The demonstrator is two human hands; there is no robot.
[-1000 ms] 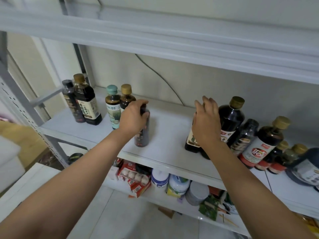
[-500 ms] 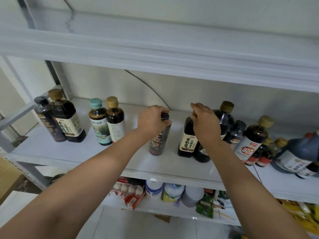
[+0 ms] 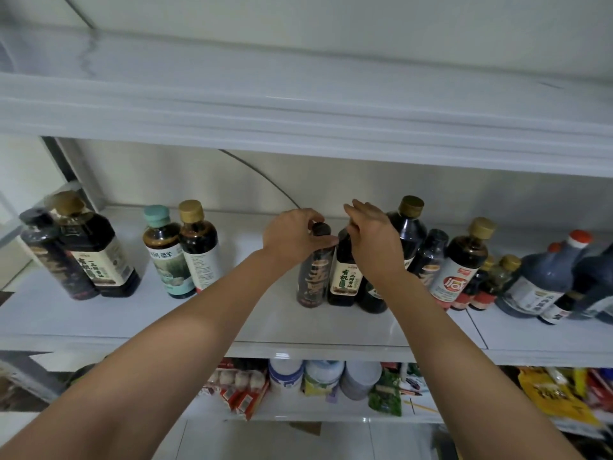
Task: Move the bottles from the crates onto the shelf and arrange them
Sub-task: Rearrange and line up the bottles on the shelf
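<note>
My left hand (image 3: 292, 234) grips the neck of a slim dark bottle with a black cap (image 3: 313, 277), which stands upright on the white shelf (image 3: 331, 330). It touches a dark bottle with a cream label (image 3: 345, 277) to its right. My right hand (image 3: 374, 240) rests over the top of that labelled bottle, fingers extended past it. Behind my right hand stands a round dark bottle with a gold cap (image 3: 409, 224).
At the shelf's left stand two dark bottles (image 3: 89, 257), then a teal-capped bottle (image 3: 166, 257) and a gold-capped one (image 3: 199, 247). Right of my hands crowd several sauce bottles (image 3: 461, 267) and a big jug (image 3: 537, 283). The lower shelf holds tubs and packets (image 3: 321, 376).
My left hand has slid the slim bottle to the right until it meets the cream-labelled bottle. My right hand's fingers have lifted and straightened over that bottle's top.
</note>
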